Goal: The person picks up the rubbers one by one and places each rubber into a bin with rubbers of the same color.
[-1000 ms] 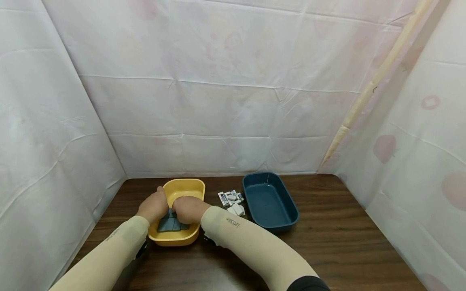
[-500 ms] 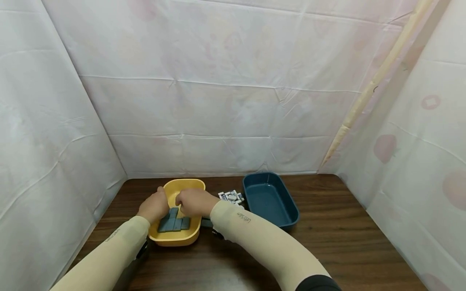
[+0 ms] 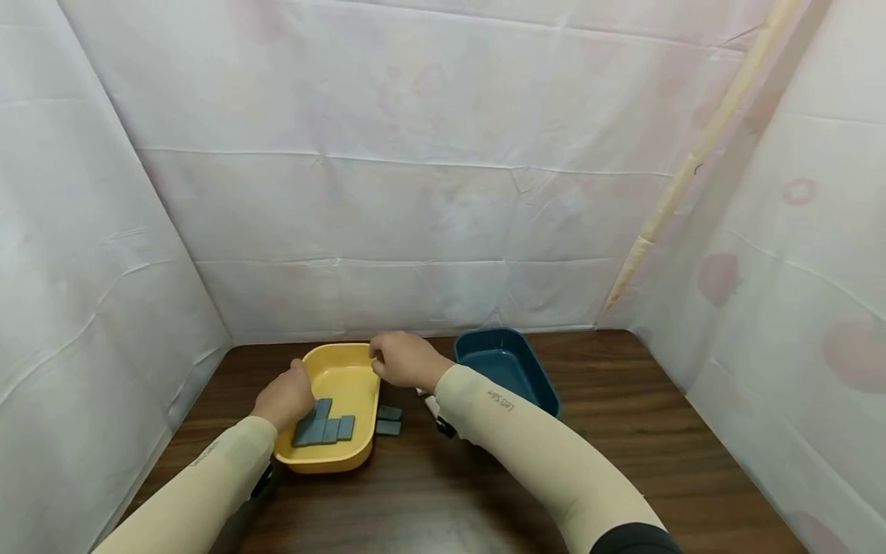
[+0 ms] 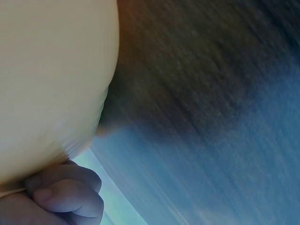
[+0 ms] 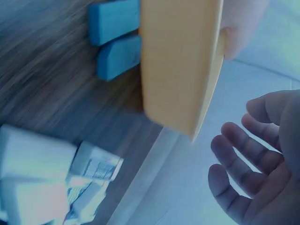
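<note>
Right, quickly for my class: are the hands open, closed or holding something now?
Left hand: closed, holding the yellow tray by its left edge.
Right hand: open, holding nothing.

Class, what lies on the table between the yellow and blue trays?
Head view: two grey-blue blocks beside the yellow tray, then white pieces largely hidden by the right sleeve; the right wrist view shows both.

Holds the left arm (image 3: 208,481) stretched forward and the right arm (image 3: 536,454) slanting leftward; has the left hand (image 3: 285,395) with fingers (image 4: 70,195) curled in, the right hand (image 3: 407,359) loosely cupped, its fingers (image 5: 235,159) slightly bent, apart from the thumb (image 5: 267,107).
</note>
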{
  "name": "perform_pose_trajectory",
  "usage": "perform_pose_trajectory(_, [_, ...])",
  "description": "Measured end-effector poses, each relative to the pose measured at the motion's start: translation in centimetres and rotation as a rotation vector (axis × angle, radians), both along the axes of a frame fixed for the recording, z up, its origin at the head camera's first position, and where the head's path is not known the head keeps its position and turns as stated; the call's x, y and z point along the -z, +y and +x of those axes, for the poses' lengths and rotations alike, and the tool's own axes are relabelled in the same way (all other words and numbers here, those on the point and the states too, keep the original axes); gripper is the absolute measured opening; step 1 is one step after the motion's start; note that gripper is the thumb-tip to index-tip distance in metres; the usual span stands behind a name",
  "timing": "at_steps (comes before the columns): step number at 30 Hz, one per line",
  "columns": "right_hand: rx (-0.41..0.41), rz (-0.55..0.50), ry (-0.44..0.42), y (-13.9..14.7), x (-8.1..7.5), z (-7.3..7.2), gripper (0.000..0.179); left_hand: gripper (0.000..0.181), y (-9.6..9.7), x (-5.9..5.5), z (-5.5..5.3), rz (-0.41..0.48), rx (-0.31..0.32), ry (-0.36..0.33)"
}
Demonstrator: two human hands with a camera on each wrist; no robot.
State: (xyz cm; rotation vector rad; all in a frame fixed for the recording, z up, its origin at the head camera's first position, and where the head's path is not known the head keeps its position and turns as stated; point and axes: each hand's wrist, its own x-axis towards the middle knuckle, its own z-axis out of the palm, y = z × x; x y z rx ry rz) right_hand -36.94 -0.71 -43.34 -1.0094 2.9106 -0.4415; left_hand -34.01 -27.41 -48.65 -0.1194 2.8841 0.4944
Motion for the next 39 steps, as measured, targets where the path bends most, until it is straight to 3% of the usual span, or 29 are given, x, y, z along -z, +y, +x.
perform_pose_trajectory(6, [0.009, 0.064, -0.068, 1.0, 1.4, -0.2, 0.013, 0.073, -0.2, 0.1, 0.2, 0.003, -0.003, -0.001])
perform_pose_trajectory(10, [-0.025, 0.128, -0.145, 1.0, 2.5, 0.1, 0.021, 0.072, -0.3, 0.2, 0.3, 0.016, -0.002, 0.007])
perform_pose_trajectory(16, [-0.034, 0.104, -0.227, 0.7, 3.7, 0.3, 0.007, 0.07, -0.2, 0.3, 0.2, 0.017, -0.013, 0.01])
perform_pose_trajectory(22, [-0.024, 0.092, -0.244, 0.5, 4.2, 0.6, 0.001, 0.068, 0.0, 0.2, 0.3, 0.018, -0.009, 0.012])
perform_pose_trajectory(34, [-0.021, 0.075, -0.276, 0.5, 4.7, 0.8, 0.007, 0.07, 0.3, -0.2, 0.2, 0.013, -0.019, -0.002])
perform_pose_trajectory(38, [-0.014, 0.079, -0.273, 0.6, 4.8, 0.7, 0.006, 0.071, 0.3, -0.1, -0.1, 0.02, -0.029, -0.014])
perform_pose_trajectory(39, [-0.013, 0.079, -0.273, 0.6, 4.8, 0.7, 0.006, 0.072, 0.0, 0.5, -0.4, 0.012, -0.027, -0.006])
